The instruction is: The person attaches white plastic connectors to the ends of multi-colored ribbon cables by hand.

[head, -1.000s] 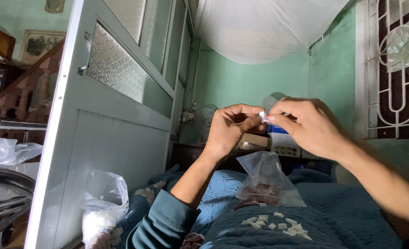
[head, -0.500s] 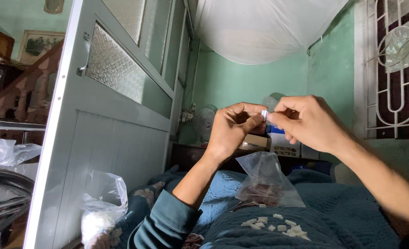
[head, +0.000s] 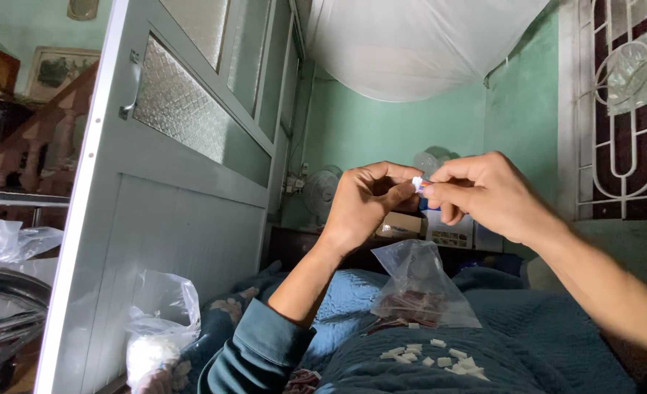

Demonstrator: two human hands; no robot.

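I see both hands raised in front of me: my left hand [head: 363, 204] and right hand [head: 484, 193] meet at a small white piece [head: 417, 182], each grip pinched together on it. Below, a clear plastic bag [head: 418, 284] and loose white pieces [head: 433, 357] lie on the blue blanket [head: 542, 343].

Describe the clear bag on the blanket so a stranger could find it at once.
Start at the blue blanket across the lower frame. Just below the raised hands, the clear bag stands on it, dark reddish pieces inside. The other bag, by the door, holds white contents; loose white pieces lie before this one.
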